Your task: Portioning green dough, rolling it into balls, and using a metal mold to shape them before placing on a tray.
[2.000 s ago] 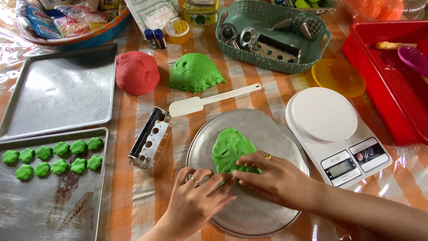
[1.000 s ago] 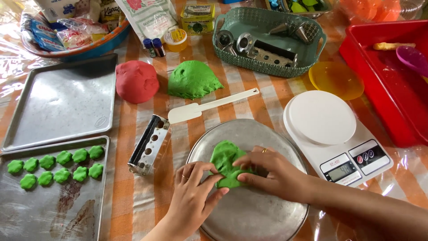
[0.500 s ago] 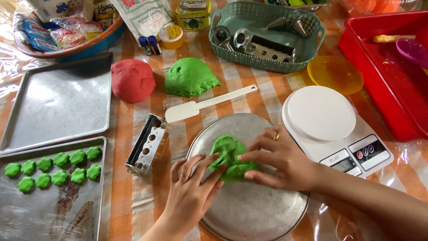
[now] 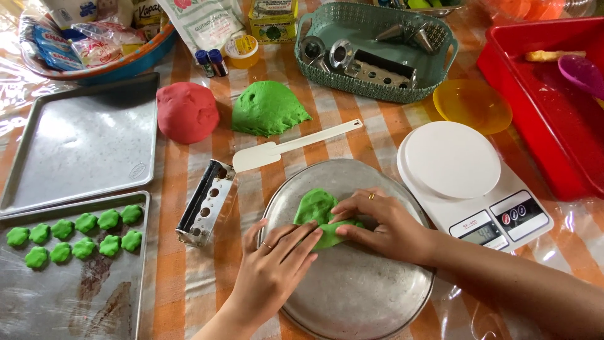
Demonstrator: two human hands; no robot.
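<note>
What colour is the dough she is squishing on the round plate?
Bright green dough, seen clearly in the head view.

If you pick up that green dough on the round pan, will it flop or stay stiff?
The green dough would probably flop and bend: it already folds under the right hand and left hand. It likely holds dents, like the dimpled green mound. It may cling slightly to the round pan.

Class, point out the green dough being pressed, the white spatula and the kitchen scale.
green dough (image 4: 314, 206), head view, bare upper lobe.
white spatula (image 4: 257, 156), head view, on the blade.
kitchen scale (image 4: 450, 158), head view, middle of the round platform.
</note>
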